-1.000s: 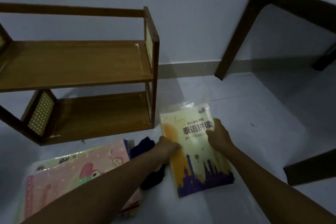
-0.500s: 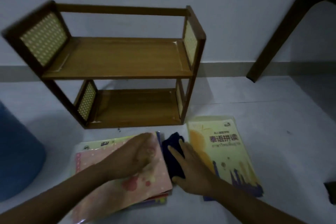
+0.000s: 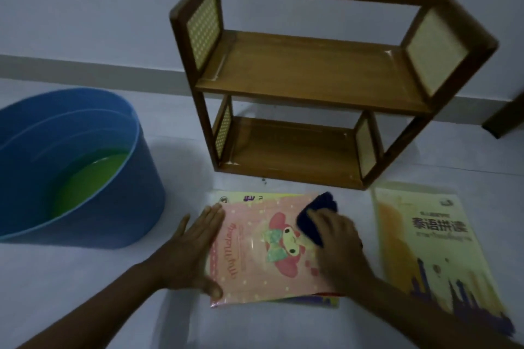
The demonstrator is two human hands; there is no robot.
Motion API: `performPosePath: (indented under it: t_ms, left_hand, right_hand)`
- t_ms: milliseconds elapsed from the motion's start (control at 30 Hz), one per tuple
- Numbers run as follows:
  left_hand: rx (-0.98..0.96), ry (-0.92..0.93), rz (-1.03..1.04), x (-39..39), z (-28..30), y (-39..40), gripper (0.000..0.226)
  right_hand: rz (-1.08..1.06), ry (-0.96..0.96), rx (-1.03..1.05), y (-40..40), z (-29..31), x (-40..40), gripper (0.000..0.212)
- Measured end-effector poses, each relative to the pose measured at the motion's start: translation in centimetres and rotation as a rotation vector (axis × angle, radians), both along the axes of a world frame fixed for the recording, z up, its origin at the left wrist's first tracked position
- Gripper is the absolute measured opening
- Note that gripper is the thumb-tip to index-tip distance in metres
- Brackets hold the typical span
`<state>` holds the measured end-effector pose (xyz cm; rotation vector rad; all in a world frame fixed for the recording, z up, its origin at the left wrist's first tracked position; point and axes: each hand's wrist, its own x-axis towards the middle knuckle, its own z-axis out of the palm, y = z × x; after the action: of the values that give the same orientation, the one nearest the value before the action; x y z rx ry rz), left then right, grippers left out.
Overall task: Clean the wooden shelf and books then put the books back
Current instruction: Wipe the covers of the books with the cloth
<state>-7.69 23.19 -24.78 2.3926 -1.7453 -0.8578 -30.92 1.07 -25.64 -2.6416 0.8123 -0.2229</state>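
On the pale floor [image 3: 283, 329] before an empty wooden shelf [image 3: 312, 76], mid-wipe on a pink book [image 3: 249, 258]; right hand [image 3: 337, 241] pressed down on a dark blue cloth [image 3: 312, 215], fingers curled over and gripping it, at the cover's upper right corner; left hand [image 3: 195, 246] laid flat along the cover's left edge, fingers [image 3: 212, 215] straight and spread, holding nothing, seemingly pinning the stack. Long axis of the pink book running away from the body toward the shelf, slightly skewed; bulk of the unwiped cover lying down and to the left of the cloth, toward the left hand, so likely next stroke a pull back across the cartoon figure; right hand nearer that work, left nearer the basin. Glossy, plastic-wrapped cover, showing a sheen, probably slick under a damp cloth; thin and flexible, stacked on at least one more book [image 3: 312, 302], a yellow and purple edge peeking out beneath. Soft, nubby cloth, bunched. To the right, apart from the stack, a yellow book [image 3: 425, 241] with a purple skyline, flat on the floor, long axis likewise toward the shelf. Two-tier shelf of smooth brown wood with woven cane side panels, both boards bare, just beyond the books. At left, a round blue plastic basin [image 3: 113, 207] holding greenish liquid. Books not yet returned.
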Motion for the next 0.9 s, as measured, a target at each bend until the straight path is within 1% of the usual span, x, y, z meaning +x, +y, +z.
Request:
performPosePath:
  t_ms: [33, 100, 133, 167, 200, 233, 267, 367, 400, 433, 467, 500, 533, 567, 600, 633, 667, 733, 833, 867, 900]
  left_hand:
    - [-0.014, -0.005, -0.004, 0.0, -0.1, 0.1, 0.145]
    - [-0.029, -0.032, -0.016, 0.1, -0.2, 0.1, 0.144]
    - [-0.021, -0.044, -0.026, 0.1, -0.2, 0.2, 0.143]
    - [-0.015, -0.051, -0.035, 0.1, -0.2, 0.3, 0.142]
    - [-0.014, -0.053, -0.033, 0.1, -0.2, 0.4, 0.14]
    - [-0.015, -0.052, -0.028, 0.2, -0.2, 0.3, 0.14]
    - [-0.013, -0.048, -0.027, 0.2, -0.2, 0.3, 0.141]
    - [-0.002, -0.05, 0.008, 0.1, -0.7, 0.1, 0.146]
    - [0.005, -0.057, 0.009, 0.1, -0.9, 0.1, 0.147]
    - [0.011, -0.066, 0.0, 0.2, -0.9, 0.0, 0.147]
    - [0.013, -0.071, -0.008, 0.2, -1.0, 0.1, 0.147]
    - [0.013, -0.084, -0.015, 0.3, -1.1, 0.0, 0.147]
    - [0.016, -0.1, -0.025, 0.5, -1.3, 0.0, 0.147]
    - [0.025, -0.115, -0.04, 0.6, -1.3, -0.1, 0.146]
    - [0.038, -0.123, -0.054, 0.5, -1.3, -0.1, 0.145]
    - [0.054, -0.132, -0.059, 0.6, -1.3, -0.2, 0.144]
    - [0.069, -0.139, -0.055, 0.5, -1.2, -0.3, 0.143]
    - [0.133, -0.165, -0.043, -0.1, -0.4, -0.6, 0.14]
    - [0.256, -0.283, -0.03, -2.2, 1.7, -2.6, 0.132]
    - [0.263, -0.288, -0.048, -3.5, 2.1, -3.5, 0.128]
    - [0.256, -0.256, -0.084, -4.9, 2.2, -4.3, 0.129]
  right_hand:
    - [0.123, 0.04, -0.069, 2.4, 0.1, 0.5, 0.066]
    - [0.404, 0.056, -0.15, 6.5, 0.2, 1.8, 0.068]
    - [0.557, 0.063, -0.097, 8.1, 0.5, 2.5, 0.068]
    - [0.664, 0.088, -0.015, 8.8, 1.0, 3.4, 0.064]
    - [0.722, 0.106, -0.001, 8.6, 1.3, 4.3, 0.059]
    - [0.703, 0.095, -0.015, 7.5, 1.6, 5.5, 0.054]
    - [0.611, 0.088, -0.027, 6.0, 1.7, 6.6, 0.052]
    - [0.17, 0.158, 0.018, 1.0, 2.0, 8.3, 0.058]
    - [0.095, 0.176, 0.016, 1.0, 2.5, 8.3, 0.06]
    - [0.119, 0.187, -0.021, 2.3, 2.5, 8.1, 0.06]
    - [0.24, 0.166, -0.078, 4.4, 2.1, 7.6, 0.057]
    - [0.422, 0.137, -0.138, 6.9, 1.7, 6.8, 0.055]
    - [0.59, 0.101, -0.141, 9.2, 1.5, 5.9, 0.055]
    - [0.693, 0.11, -0.079, 10.3, 1.4, 5.2, 0.055]
    - [0.723, 0.116, -0.032, 10.0, 1.6, 4.8, 0.055]
    - [0.695, 0.099, -0.036, 8.6, 1.7, 4.5, 0.052]
    - [0.603, 0.083, -0.071, 6.5, 1.7, 4.0, 0.049]
    - [0.304, 0.115, -0.077, 1.0, 1.7, 2.0, 0.049]
    - [-0.093, 0.168, -0.109, -6.8, 1.9, -2.7, 0.056]
    - [-0.205, 0.176, -0.095, -8.5, 1.8, -4.0, 0.057]
    - [-0.301, 0.179, -0.061, -9.6, 1.7, -5.0, 0.058]
